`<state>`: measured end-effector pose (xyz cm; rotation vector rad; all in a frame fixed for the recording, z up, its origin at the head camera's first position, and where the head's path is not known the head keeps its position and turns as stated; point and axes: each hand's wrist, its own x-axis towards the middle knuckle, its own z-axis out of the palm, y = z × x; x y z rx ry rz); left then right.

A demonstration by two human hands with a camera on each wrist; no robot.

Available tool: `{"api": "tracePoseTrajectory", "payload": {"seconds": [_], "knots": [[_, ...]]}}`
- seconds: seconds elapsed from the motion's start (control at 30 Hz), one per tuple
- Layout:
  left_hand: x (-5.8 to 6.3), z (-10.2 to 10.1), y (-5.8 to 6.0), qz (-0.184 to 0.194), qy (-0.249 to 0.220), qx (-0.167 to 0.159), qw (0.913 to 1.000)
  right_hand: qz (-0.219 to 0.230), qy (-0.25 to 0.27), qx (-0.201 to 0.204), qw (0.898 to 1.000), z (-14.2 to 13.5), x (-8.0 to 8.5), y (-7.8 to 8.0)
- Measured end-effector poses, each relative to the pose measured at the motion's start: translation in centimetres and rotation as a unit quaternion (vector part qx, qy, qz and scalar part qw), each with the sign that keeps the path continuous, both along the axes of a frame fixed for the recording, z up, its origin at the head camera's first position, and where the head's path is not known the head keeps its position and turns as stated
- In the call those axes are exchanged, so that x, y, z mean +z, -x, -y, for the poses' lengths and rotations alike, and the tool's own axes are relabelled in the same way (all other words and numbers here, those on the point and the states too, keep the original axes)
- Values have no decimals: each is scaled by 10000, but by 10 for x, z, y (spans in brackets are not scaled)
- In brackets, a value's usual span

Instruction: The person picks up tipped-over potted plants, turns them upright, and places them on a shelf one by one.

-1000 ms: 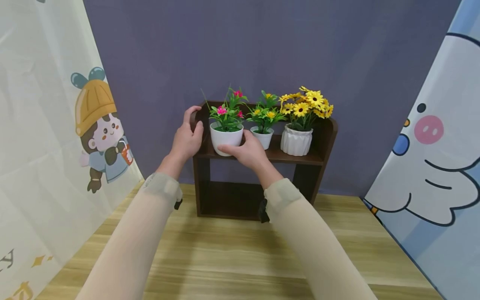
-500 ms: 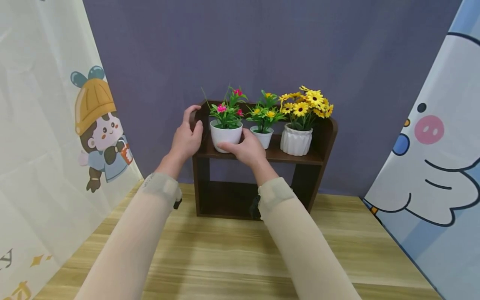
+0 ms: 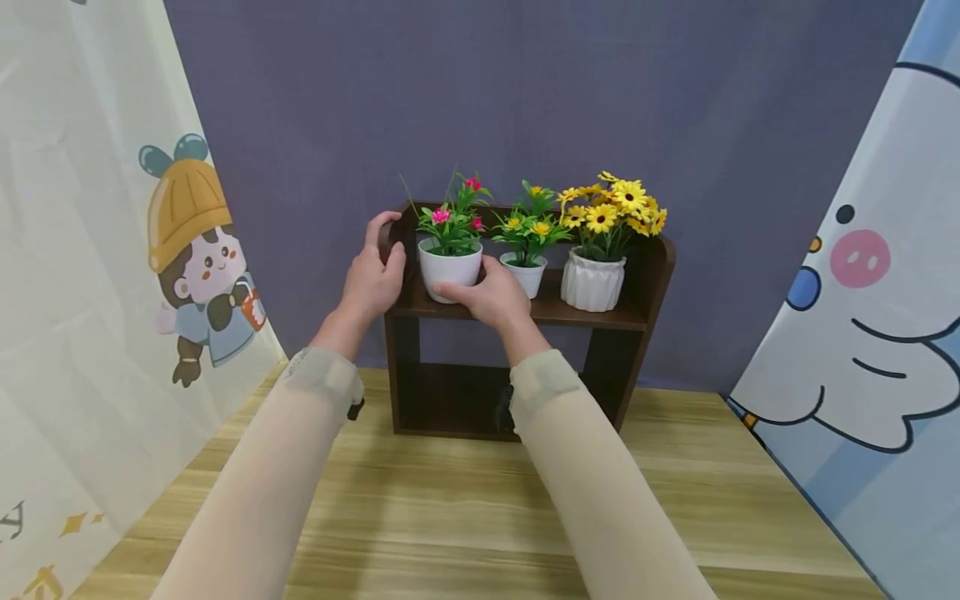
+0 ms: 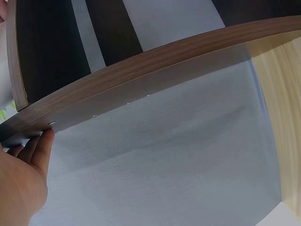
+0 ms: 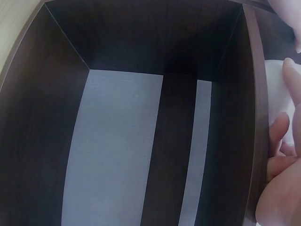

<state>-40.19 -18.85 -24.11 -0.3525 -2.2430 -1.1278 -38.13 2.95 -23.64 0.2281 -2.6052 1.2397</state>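
A white flowerpot (image 3: 447, 273) with pink flowers and green leaves is at the left end of the upper board of a dark brown wooden shelf (image 3: 558, 312). My right hand (image 3: 501, 296) grips this pot from its right, thumb across the front and fingers mostly hidden behind. In the right wrist view, part of the white pot (image 5: 277, 77) shows past the board's edge. My left hand (image 3: 372, 279) holds the shelf's left side panel, thumb toward the inside. From the left wrist, the fingers (image 4: 43, 153) lie against the panel's outer face (image 4: 103, 101).
Right of the held pot stand a small white pot (image 3: 528, 279) with yellow flowers and a ribbed white pot (image 3: 592, 282) with yellow daisies. The shelf stands on a wood-grain table (image 3: 435, 508). A dark grey curtain (image 3: 480, 92) hangs behind, with printed cloths at both sides.
The pink-flowered pot has moved slightly back and up in the head view, then a little left, with my right hand on it. The left hand has stayed on the side panel.
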Motion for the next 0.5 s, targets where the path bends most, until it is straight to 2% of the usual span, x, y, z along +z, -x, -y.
{"api": "tracePoseTrajectory", "payload": {"seconds": [0.23,0.5], "knots": [[-1,0,1,-56,-4,-26,10000,-48,-240,-171,9996,2,1,-1],[-1,1,1,-83,-5,13,10000,-114,-287,-107,9995,0,-1,-3]]}}
